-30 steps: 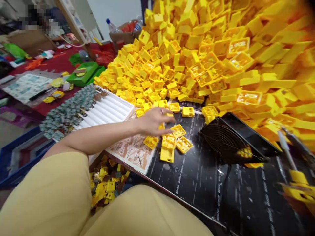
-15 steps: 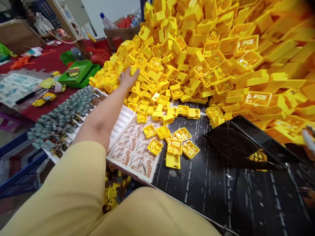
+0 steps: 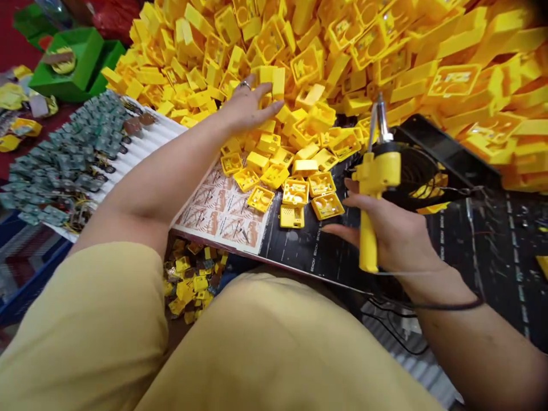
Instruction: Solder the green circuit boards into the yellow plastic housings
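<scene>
Green tray: a green plastic tray (image 3: 64,63) sits on red cloth (image 3: 17,40) at the top corner.
Boards: small green circuit boards (image 3: 64,165) lie heaped against a white ribbed tray (image 3: 148,134).
Left hand: the left hand (image 3: 246,105), ringed, rests on the edge of a huge pile of yellow plastic housings (image 3: 342,57), fingers spread, nothing clearly gripped.
Below the edge: mixed yellow scraps (image 3: 192,279) lie beneath the bench.
Bench: a printed sheet (image 3: 222,211) lies beside a black mat (image 3: 308,251), with loose housings (image 3: 291,191) on both.
Right hand: the right hand (image 3: 398,240) curls round a yellow soldering iron (image 3: 377,182), held upright, tip up, just above the mat.
Far right: a black wire-guarded fan (image 3: 419,165) lies tilted against the pile.
</scene>
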The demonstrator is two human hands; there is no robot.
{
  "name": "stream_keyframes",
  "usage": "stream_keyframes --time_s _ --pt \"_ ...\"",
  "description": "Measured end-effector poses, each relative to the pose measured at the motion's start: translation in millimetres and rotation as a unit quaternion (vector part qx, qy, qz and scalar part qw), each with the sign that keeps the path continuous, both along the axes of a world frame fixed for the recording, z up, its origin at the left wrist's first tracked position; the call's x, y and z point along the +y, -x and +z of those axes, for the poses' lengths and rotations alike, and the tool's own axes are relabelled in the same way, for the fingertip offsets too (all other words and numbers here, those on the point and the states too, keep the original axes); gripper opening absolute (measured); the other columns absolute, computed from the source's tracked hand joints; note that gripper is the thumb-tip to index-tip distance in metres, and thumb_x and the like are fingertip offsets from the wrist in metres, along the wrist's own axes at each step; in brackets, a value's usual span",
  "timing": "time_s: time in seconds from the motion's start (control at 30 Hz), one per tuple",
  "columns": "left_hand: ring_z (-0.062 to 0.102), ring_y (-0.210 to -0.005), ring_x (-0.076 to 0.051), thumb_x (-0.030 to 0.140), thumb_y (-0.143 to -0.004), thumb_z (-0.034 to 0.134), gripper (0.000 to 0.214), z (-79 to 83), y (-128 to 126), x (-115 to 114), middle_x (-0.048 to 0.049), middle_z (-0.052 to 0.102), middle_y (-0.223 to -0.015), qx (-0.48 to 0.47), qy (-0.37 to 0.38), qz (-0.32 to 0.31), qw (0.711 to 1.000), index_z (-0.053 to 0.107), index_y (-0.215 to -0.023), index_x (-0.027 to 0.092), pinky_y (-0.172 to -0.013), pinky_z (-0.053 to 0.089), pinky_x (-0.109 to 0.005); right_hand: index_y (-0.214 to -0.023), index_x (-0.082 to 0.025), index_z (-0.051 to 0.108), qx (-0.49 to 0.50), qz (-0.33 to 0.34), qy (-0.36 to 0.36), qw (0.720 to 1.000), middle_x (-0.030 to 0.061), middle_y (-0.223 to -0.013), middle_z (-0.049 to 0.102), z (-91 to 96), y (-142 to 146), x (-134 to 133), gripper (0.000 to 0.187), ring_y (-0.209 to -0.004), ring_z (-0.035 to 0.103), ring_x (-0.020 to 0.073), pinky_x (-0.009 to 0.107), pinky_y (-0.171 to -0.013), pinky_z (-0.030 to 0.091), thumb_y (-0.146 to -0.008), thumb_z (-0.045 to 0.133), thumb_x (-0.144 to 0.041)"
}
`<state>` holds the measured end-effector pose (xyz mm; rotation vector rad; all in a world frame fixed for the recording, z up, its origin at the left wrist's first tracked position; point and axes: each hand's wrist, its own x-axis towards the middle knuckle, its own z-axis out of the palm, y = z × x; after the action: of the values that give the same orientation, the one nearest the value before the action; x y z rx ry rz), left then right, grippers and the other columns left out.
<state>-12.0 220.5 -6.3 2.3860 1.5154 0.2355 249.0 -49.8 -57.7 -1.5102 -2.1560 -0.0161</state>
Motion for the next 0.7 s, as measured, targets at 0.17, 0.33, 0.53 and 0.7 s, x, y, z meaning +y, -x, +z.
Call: stream_keyframes --time_s 0.17,0.33,0.53,0.7 --pt "0.026 -0.153 -0.048 0.042 -0.092 0.054 0.059 27.0 -15.5 -77.4 -0.0088 0.041 -0.161 0.123 -0.07 -0.054 0.989 0.052 -0.148 0.026 -0.113 0.035 -0.074 -0.118 -0.02 0.059 -0.052 0.006 -0.04 0.998 0.0093 -0.101 0.071 -6.2 22.9 14.3 0.037 -0.072 0.068 0.0229 0.031 -0.05 0.038 -0.102 0.053 -0.053" --pt "0.041 -0.147 -0.041 0.033 -0.096 0.05 0.047 31.5 -17.0 -138.3 -0.0109 0.044 -0.161 0.138 -0.083 -0.174 0.972 0.06 -0.14 0.023 -0.115 0.032 -0.069 -0.122 -0.023 0.054 -0.019 0.046 -0.015 0.999 0.0044 -0.103 0.071 4.6 19.4 -17.5 0.028 -0.078 0.07 0.019 0.028 -0.055 0.047 -0.103 0.049 -0.043" --pt "0.027 -0.156 -0.038 0.039 -0.1 0.043 0.046 10.0 -14.7 -159.3 -0.0076 0.043 -0.162 0.101 -0.067 -0.184 0.975 0.059 -0.141 0.028 -0.123 0.013 -0.068 -0.123 -0.019 0.05 -0.002 -0.023 -0.098 0.995 0.0091 -0.102 0.07 5.3 41.5 -36.5 0.047 -0.088 0.069 0.0261 0.038 -0.08 0.055 -0.097 0.06 -0.057" --pt "0.04 -0.149 -0.035 0.036 -0.098 0.049 0.048 -3.1 -10.6 -178.6 -0.0069 0.06 -0.147 0.073 -0.055 -0.222 0.971 0.053 -0.145 0.029 -0.123 0.018 -0.064 -0.124 -0.018 0.052 -0.033 -0.085 -0.07 0.993 0.013 -0.102 0.07 -14.2 89.1 -12.2 0.04 -0.087 0.067 0.0289 0.042 -0.08 0.05 -0.101 0.052 -0.051"
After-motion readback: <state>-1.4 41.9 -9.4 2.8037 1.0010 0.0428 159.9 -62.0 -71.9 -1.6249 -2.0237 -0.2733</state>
